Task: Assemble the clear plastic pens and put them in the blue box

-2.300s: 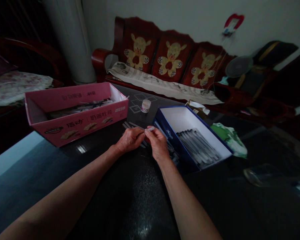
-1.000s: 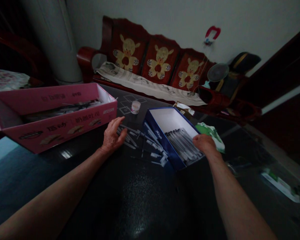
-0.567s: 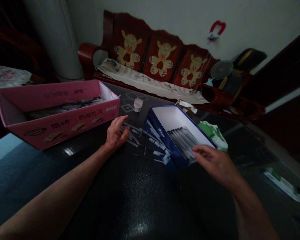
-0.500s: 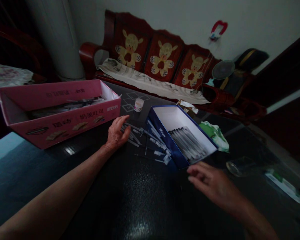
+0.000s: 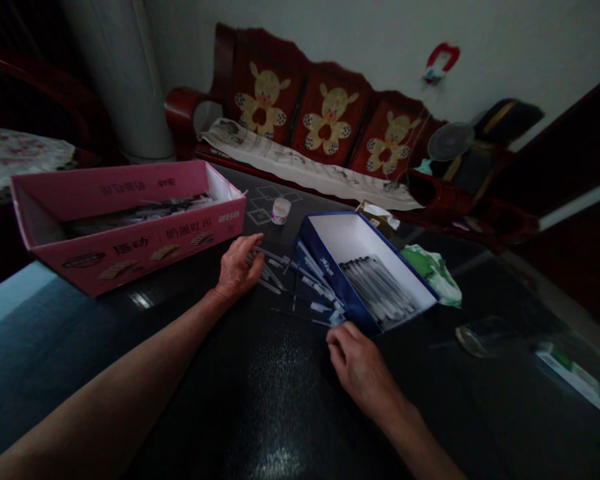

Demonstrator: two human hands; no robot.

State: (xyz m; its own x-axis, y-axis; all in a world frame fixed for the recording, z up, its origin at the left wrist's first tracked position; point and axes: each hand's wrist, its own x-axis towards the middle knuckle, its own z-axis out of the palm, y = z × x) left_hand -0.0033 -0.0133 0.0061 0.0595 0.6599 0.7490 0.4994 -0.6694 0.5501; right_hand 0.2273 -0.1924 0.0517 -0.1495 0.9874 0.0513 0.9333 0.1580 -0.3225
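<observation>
My left hand [image 5: 239, 268] rests on the dark table at the left end of a loose pile of clear pen parts [image 5: 273, 272], its fingers stretched and thumb apart. My right hand [image 5: 360, 363] is low by the near corner of a blue box [image 5: 325, 273], with its fingers curled together beside some small clear pen caps [image 5: 336, 316]. Whether anything is between those fingers is hidden. Inside the blue box lies a row of clear pens [image 5: 377, 287] with dark ends. A thin pen refill [image 5: 300, 316] lies in front of the pile.
A pink carton [image 5: 155, 250] with pen parts inside stands at left. Behind the pile is a small round tub [image 5: 281, 211]. To the right are a green-and-white plastic bag [image 5: 433, 272], a glass [image 5: 480, 337] on its side and a white-green packet [image 5: 575, 379]. A wooden sofa [image 5: 290, 100] stands behind.
My right hand has moved left, from the blue box's near right corner to the caps, and its fingers have drawn together. My left hand has stayed at the pile. The view has shifted slightly.
</observation>
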